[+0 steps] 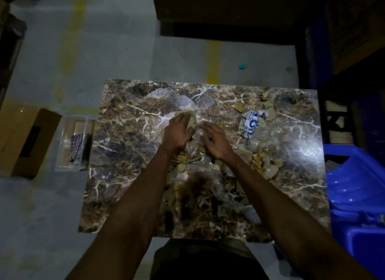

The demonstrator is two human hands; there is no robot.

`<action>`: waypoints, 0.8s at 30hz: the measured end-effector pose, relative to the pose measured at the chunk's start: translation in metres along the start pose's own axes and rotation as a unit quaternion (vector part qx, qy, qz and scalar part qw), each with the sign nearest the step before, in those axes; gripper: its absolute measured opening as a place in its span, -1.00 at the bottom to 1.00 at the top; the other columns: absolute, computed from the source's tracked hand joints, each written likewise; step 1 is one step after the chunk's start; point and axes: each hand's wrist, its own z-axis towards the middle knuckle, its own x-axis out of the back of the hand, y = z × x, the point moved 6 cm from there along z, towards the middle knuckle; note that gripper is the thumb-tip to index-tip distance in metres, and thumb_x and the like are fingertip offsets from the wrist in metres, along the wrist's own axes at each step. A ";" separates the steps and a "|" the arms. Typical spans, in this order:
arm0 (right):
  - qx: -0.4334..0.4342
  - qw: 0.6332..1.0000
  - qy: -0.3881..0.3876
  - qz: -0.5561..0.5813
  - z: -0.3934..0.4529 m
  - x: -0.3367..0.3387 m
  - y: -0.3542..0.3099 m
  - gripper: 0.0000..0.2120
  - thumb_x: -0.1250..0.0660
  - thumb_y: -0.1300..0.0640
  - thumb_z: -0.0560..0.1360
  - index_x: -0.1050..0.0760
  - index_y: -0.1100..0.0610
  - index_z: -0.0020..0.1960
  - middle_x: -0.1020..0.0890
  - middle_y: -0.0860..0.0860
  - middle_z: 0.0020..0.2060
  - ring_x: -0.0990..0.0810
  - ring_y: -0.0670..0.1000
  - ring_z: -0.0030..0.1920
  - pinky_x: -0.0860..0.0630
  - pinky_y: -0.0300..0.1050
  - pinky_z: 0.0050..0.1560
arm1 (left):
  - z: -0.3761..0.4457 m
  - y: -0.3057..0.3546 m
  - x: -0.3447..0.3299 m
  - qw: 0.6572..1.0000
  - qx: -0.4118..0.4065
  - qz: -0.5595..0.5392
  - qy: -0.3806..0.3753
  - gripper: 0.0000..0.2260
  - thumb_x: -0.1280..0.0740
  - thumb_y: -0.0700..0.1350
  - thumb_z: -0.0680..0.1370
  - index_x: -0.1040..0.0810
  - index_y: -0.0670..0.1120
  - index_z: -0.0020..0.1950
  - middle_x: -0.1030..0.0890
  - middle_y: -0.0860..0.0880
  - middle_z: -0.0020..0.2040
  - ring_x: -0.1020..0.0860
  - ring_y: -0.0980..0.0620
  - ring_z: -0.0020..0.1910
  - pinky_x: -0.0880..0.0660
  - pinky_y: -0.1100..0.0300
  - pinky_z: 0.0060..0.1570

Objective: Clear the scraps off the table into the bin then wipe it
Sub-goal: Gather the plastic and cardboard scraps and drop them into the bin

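Observation:
A brown marble-patterned table (129, 146) carries torn cardboard scraps (258, 161), crumpled clear plastic (268, 138) and a blue-and-white wrapper (251, 123). My left hand (177, 132) and my right hand (214, 140) meet at the table's middle. The left hand's fingers curl round a tan cardboard piece (190, 119). The right hand lies with fingers bent over clear plastic and scraps; whether it holds them is unclear. More scraps (267, 104) lie at the far right of the table. A blue bin (354, 188) stands right of the table.
On the floor to the left stand a brown cardboard box (23, 142) and a clear plastic container (73, 144) with a striped cloth (76, 146) inside. A small teal object (242, 66) lies on the floor beyond the table. Dark furniture fills the far right.

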 end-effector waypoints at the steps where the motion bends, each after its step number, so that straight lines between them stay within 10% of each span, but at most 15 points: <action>1: -0.001 0.999 0.024 0.023 -0.004 0.010 0.000 -0.53 -0.13 -0.16 0.69 -0.53 0.04 0.46 -0.49 0.06 0.49 -0.39 0.12 0.50 -0.29 0.19 0.52 | 0.000 0.000 0.001 1.000 -0.002 -0.007 0.002 -0.32 -0.11 0.29 0.58 -0.34 -0.09 0.59 -0.39 -0.17 0.53 -0.34 -0.23 0.49 -0.37 -0.13 0.43; 6: -0.100 0.978 0.172 -0.057 -0.008 0.068 0.026 -0.52 -0.17 -0.07 0.64 -0.50 0.14 0.46 -0.49 0.17 0.47 -0.36 0.20 0.49 -0.26 0.17 0.52 | 0.003 -0.004 0.006 0.999 0.004 -0.010 0.035 -0.31 -0.20 0.18 0.51 -0.35 -0.14 0.57 -0.42 -0.23 0.49 -0.37 -0.27 0.46 -0.38 -0.13 0.41; 10: -0.262 0.956 0.080 -0.108 -0.008 0.058 0.072 -0.19 -0.05 -0.28 0.60 -0.14 0.23 0.65 -0.08 0.29 0.65 -0.06 0.31 0.64 -0.06 0.21 0.62 | 0.002 0.008 0.000 0.999 -0.030 0.014 0.039 -0.36 -0.23 0.14 0.54 -0.32 -0.11 0.57 -0.39 -0.24 0.49 -0.37 -0.26 0.45 -0.37 -0.13 0.41; 17: -0.153 0.987 -0.039 -0.041 -0.023 0.014 0.031 -0.24 0.01 -0.35 0.64 -0.17 0.12 0.67 -0.13 0.15 0.67 -0.09 0.16 0.66 -0.09 0.21 0.64 | 0.003 0.025 -0.012 0.998 -0.025 0.027 0.044 -0.40 -0.23 0.10 0.53 -0.31 -0.06 0.55 -0.36 -0.21 0.50 -0.37 -0.26 0.44 -0.38 -0.15 0.40; 21: -0.063 0.988 0.137 -0.011 -0.044 0.058 0.018 -0.53 -0.15 -0.11 0.71 -0.44 0.11 0.51 -0.46 0.12 0.50 -0.39 0.14 0.51 -0.37 0.20 0.48 | -0.004 0.043 -0.004 0.989 -0.030 0.121 0.082 -0.45 -0.25 -0.02 0.57 -0.30 -0.08 0.56 -0.30 -0.23 0.54 -0.28 -0.29 0.51 -0.20 -0.29 0.48; 24: -0.109 0.951 0.260 -0.128 -0.067 0.096 0.044 -0.53 -0.17 -0.06 0.67 -0.43 0.11 0.50 -0.43 0.15 0.51 -0.31 0.22 0.54 -0.22 0.24 0.56 | -0.003 0.061 -0.004 0.981 -0.053 0.154 0.106 -0.52 -0.23 -0.05 0.60 -0.35 -0.07 0.53 -0.35 -0.21 0.53 -0.28 -0.24 0.53 -0.16 -0.32 0.50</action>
